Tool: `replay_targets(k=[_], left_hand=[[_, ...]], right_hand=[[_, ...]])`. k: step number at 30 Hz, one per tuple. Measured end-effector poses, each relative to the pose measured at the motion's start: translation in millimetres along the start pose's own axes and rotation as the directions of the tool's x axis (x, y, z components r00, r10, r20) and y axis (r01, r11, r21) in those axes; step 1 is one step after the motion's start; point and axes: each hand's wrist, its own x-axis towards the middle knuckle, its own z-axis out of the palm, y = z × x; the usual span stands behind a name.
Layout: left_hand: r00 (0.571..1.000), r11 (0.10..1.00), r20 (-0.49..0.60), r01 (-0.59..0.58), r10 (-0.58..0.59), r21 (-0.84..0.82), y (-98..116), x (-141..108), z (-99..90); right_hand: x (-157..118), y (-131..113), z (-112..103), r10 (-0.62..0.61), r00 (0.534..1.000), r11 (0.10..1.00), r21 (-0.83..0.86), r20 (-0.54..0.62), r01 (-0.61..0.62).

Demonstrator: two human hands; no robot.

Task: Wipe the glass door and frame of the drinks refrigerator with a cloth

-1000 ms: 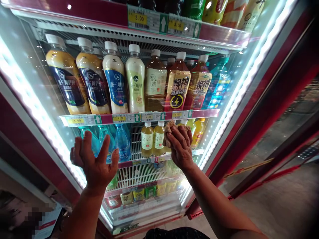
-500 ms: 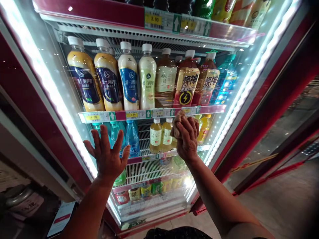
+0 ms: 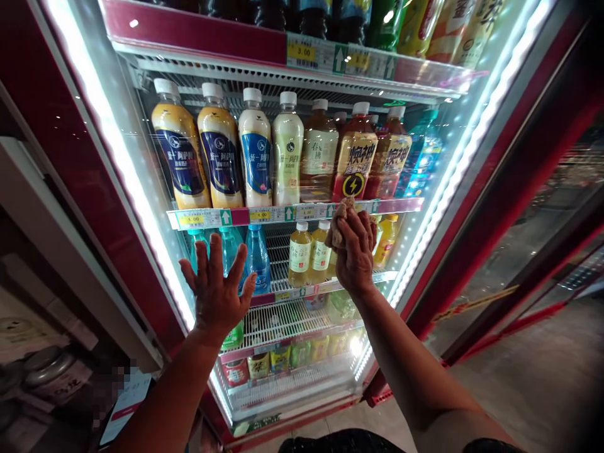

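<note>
Two bare hands are up in front of a tall, bright fridge (image 3: 85, 182) full of drinks. The right hand (image 3: 355, 255) has its fingers bent around a tan, crumpled cloth (image 3: 336, 229). The cloth looks pressed to the glass (image 3: 277, 248), but it is hard to be sure how firmly. It sits up by the price strip (image 3: 306, 212), hiding a bit of it, just under a big red bottle (image 3: 356, 157) with a lightning mark. Past the cloth, low down, is a yellow bottle (image 3: 387, 236), and on the other side are small tea bottles (image 3: 299, 255) with white caps. The left hand (image 3: 219, 289) holds nothing. Its fingers are spread wide and point up, in front of some blue bottles (image 3: 257, 261). I can't tell if it touches the glass or just hangs near it. Up on the next shelf, tall bottles (image 3: 175, 157) stand in a row, over the left hand and the cloth. Off to the left, low down, are a phone (image 3: 127, 402) with a lit screen and a silver pot (image 3: 50, 368).
</note>
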Motion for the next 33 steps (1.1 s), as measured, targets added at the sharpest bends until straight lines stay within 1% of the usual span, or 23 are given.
replay_targets(k=[2, 4, 7, 8, 10, 12, 14, 16, 18, 20, 22, 23, 25, 28, 30, 33], left_hand=[[1.0, 1.0, 0.006, 0.001, -0.001, 0.005, -0.6, -1.0, 0.7], [1.0, 1.0, 0.01, 0.002, -0.003, 0.015, -1.2, -2.0, 1.4], [1.0, 0.999, 0.015, -0.002, 0.002, 0.034, -2.5, -3.4, 1.6], [1.0, 0.999, 0.017, -0.006, 0.006, 0.04, -3.0, -3.7, 1.6], [1.0, 0.999, 0.02, -0.014, 0.013, 0.05, -3.8, -4.2, 2.0], [1.0, 0.998, 0.012, -0.019, 0.018, 0.059, -4.3, -4.3, 2.9], [1.0, 0.997, -0.004, -0.02, 0.02, 0.069, -4.3, -4.3, 4.2], [1.0, 0.997, -0.015, -0.016, 0.017, 0.075, -4.0, -4.2, 5.2], [1.0, 0.997, -0.017, -0.005, 0.006, 0.077, -3.8, -4.4, 5.8], [1.0, 0.997, -0.012, 0.006, -0.005, 0.074, -4.2, -5.2, 6.1], [1.0, 0.998, -0.005, 0.01, -0.009, 0.07, -5.2, -6.5, 6.5], [1.0, 0.998, -0.004, 0.011, -0.011, 0.069, -5.8, -7.3, 6.9], [1.0, 0.997, 0.002, 0.03, -0.031, 0.077, -7.2, -9.0, 7.9], [0.998, 0.996, 0.018, 0.055, -0.056, 0.071, -9.0, -11.1, 8.9], [0.997, 0.995, 0.031, 0.075, -0.077, 0.058, -10.1, -12.0, 9.0], [0.992, 0.993, 0.07, 0.102, -0.107, 0.065, -11.4, -12.9, 8.5]], right_hand=[[1.1, -4.5, 4.1, 0.024, 1.0, 1.0, -0.018, -0.017, -0.024], [-4.8, -10.3, 6.0, 0.017, 1.0, 1.0, -0.017, 0.01, -0.017], [-15.3, -13.6, 3.7, -0.05, 0.996, 0.999, 0.02, 0.079, 0.049], [-16.1, -12.8, 2.6, -0.072, 0.994, 0.997, 0.033, 0.083, 0.07], [-11.9, -10.4, 1.9, -0.085, 0.995, 0.995, 0.051, 0.046, 0.083], [-2.9, -9.9, 3.9, -0.053, 0.999, 0.997, 0.055, -0.011, 0.054], [4.4, -13.1, 7.3, -0.01, 0.999, 0.999, 0.047, -0.038, 0.012], [5.1, -18.1, 9.3, -0.014, 1.0, 0.999, 0.049, -0.005, 0.014], [0.0, -20.9, 7.8, -0.074, 0.995, 0.996, 0.062, 0.065, 0.07], [-5.4, -19.0, 3.1, -0.15, 0.978, 0.987, 0.08, 0.142, 0.14], [-5.5, -13.3, -1.3, -0.18, 0.967, 0.982, 0.089, 0.181, 0.166], [-3.1, -10.3, -2.1, -0.17, 0.968, 0.984, 0.089, 0.182, 0.156], [4.0, -7.3, -0.3, -0.1, 0.984, 0.993, 0.075, 0.145, 0.09], [8.9, -13.6, 6.6, 0.02, 0.991, 0.998, 0.058, 0.134, -0.029], [4.0, -21.3, 8.0, 0.019, 0.982, 0.997, 0.076, 0.186, -0.034], [-7.6, -25.9, 3.5, -0.065, 0.964, 0.991, 0.129, 0.259, 0.032]])
